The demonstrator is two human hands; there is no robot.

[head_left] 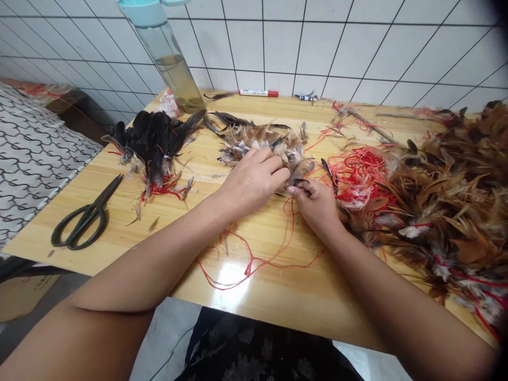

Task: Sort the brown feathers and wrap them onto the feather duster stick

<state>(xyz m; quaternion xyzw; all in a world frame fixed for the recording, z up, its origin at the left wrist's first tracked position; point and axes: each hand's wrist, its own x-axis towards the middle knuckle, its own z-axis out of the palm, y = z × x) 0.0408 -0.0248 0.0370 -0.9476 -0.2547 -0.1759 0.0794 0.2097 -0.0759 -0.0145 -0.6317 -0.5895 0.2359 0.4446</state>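
In the head view, my left hand (257,177) rests over the near edge of a pile of loose brown and pale feathers (254,137). Its fingers curl downward and the fingertips are hidden. Close beside it, my right hand (317,203) pinches a small dark feather (300,181) between thumb and fingers. A thin red string (254,259) loops across the wooden table below both hands.
Dark scissors (85,219) and a bundle of black feathers (153,140) lie at left. A water bottle (170,63) and a marker (257,93) are by the tiled wall. Tangled red string (363,166) and heaped brown feathers (456,196) cover the right side.
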